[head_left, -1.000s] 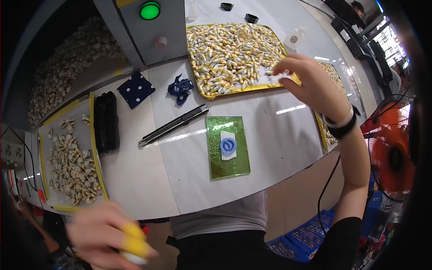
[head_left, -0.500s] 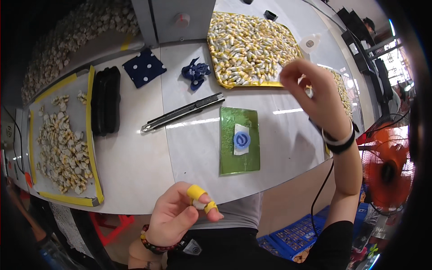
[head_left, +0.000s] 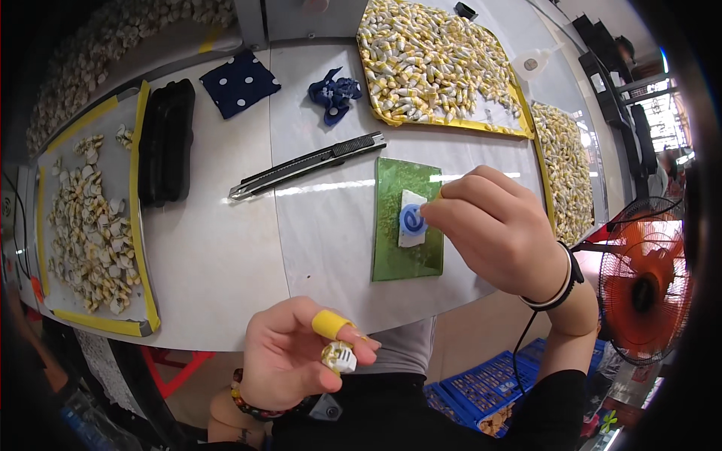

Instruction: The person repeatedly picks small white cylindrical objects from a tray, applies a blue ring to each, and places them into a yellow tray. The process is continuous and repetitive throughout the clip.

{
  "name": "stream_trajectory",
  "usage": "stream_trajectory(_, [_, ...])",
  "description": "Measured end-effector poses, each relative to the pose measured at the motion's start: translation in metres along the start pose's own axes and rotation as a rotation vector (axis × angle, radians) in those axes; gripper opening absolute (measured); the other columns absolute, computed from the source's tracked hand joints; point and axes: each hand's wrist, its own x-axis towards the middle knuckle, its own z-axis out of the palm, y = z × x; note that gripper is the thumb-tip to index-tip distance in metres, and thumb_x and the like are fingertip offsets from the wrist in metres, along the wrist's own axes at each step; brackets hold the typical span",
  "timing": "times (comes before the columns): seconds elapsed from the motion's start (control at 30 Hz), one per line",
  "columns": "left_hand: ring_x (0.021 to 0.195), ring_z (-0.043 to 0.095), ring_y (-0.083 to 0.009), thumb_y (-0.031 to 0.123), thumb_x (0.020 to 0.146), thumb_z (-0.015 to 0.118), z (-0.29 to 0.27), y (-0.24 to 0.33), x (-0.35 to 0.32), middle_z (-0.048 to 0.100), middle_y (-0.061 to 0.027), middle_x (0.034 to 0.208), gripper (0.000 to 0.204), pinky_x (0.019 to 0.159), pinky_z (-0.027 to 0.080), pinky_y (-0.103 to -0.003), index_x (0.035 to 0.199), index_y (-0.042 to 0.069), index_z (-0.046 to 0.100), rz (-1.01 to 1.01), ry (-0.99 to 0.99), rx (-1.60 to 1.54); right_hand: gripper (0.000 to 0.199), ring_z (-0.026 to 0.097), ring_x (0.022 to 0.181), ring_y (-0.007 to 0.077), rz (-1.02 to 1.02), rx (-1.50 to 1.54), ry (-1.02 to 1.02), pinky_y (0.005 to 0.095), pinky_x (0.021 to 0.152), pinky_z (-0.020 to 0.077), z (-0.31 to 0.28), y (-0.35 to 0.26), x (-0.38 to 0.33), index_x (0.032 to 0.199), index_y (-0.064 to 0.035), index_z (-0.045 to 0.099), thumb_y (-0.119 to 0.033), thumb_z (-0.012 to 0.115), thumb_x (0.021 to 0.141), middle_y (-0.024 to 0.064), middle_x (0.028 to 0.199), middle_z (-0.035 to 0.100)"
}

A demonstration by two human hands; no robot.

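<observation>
Low at the front, my left hand [head_left: 282, 361] pinches a small white and yellow piece [head_left: 340, 358] with dark slots between thumb and fingers. Yellow tape [head_left: 331, 324] wraps one of its fingers. My right hand [head_left: 500, 233] is closed in a pinch at the right edge of a blue disc [head_left: 411, 222] with a dark swirl. A bit of yellow shows at those fingertips; what they hold is mostly hidden. Under the disc lies a white pad [head_left: 411, 241], stuck flat on a green rectangular plate [head_left: 389, 259].
Behind the plate stands a yellow-edged tray [head_left: 481, 129] heaped with small white and yellow pieces; more fill another tray [head_left: 562, 173] at right. A utility knife [head_left: 308, 165], dark cloths [head_left: 239, 84] and a black case [head_left: 167, 143] lie leftward, beside a tray [head_left: 147, 301] of loose pieces.
My right hand has come down and left from beside the back tray to the blue disc. My left fingers have turned the small piece, showing its slotted face. The view has shifted slightly.
</observation>
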Motion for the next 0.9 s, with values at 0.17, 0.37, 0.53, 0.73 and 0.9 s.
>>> stream_trajectory(0.17, [0.076, 0.065, -0.0235, 0.034, 0.072, 0.083, -0.005, -0.003, 0.0, 0.067, -0.0132, 0.079, 0.046, 0.075, 0.057, -0.044, 0.095, -0.001, 0.063, -0.037, -0.108, -0.076, 0.024, 0.061, 0.071, 0.024, 0.028, 0.04, -0.018, 0.0329, 0.06, 0.0508, 0.006, -0.004, 0.002, 0.086, -0.0009, 0.065, 0.005, 0.069, 0.064, 0.0083, 0.08, 0.06])
stream_trajectory(0.37, [0.082, 0.066, -0.0236, 0.032, 0.074, 0.081, -0.009, -0.002, 0.001, 0.068, -0.0144, 0.086, 0.048, 0.08, 0.055, -0.041, 0.102, -0.003, 0.063, -0.186, -0.199, -0.23, 0.023, 0.06, 0.073, 0.0239, -0.012, 0.063, -0.124, 0.0332, 0.062, 0.0515, -0.006, -0.002, 0.002, 0.087, -0.0006, 0.065, 0.004, 0.066, 0.064, 0.0082, 0.083, 0.06])
stream_trajectory(0.53, [0.094, 0.067, -0.0207, 0.026, 0.081, 0.076, -0.015, -0.01, 0.006, 0.068, -0.0152, 0.096, 0.049, 0.086, 0.053, -0.032, 0.113, -0.006, 0.058, -0.302, -0.318, -0.408, 0.024, 0.061, 0.072, 0.0236, -0.011, 0.016, -0.11, 0.0321, 0.06, 0.0513, -0.006, -0.006, 0.002, 0.086, -0.0018, 0.066, 0.003, 0.067, 0.063, 0.0077, 0.082, 0.06])
stream_trajectory(0.73, [0.07, 0.063, -0.0219, 0.043, 0.078, 0.076, 0.001, -0.003, 0.009, 0.067, -0.0123, 0.077, 0.051, 0.07, 0.054, -0.04, 0.1, -0.001, 0.062, -0.414, -0.189, -0.21, 0.014, 0.062, 0.064, 0.0192, 0.062, 0.513, 0.175, 0.0284, 0.055, 0.0506, -0.016, -0.026, 0.011, 0.08, -0.0064, 0.071, 0.001, 0.073, 0.068, 0.0048, 0.077, 0.064])
stream_trajectory(0.9, [0.083, 0.064, -0.0171, 0.028, 0.089, 0.069, -0.005, -0.009, 0.01, 0.066, -0.012, 0.09, 0.034, 0.079, 0.05, -0.03, 0.099, -0.003, 0.059, -0.449, -0.348, -0.437, 0.006, 0.062, 0.061, 0.017, -0.075, 0.738, 0.3, 0.0254, 0.053, 0.0516, -0.009, -0.037, 0.016, 0.077, -0.0059, 0.074, -0.004, 0.069, 0.074, 0.0052, 0.077, 0.065])
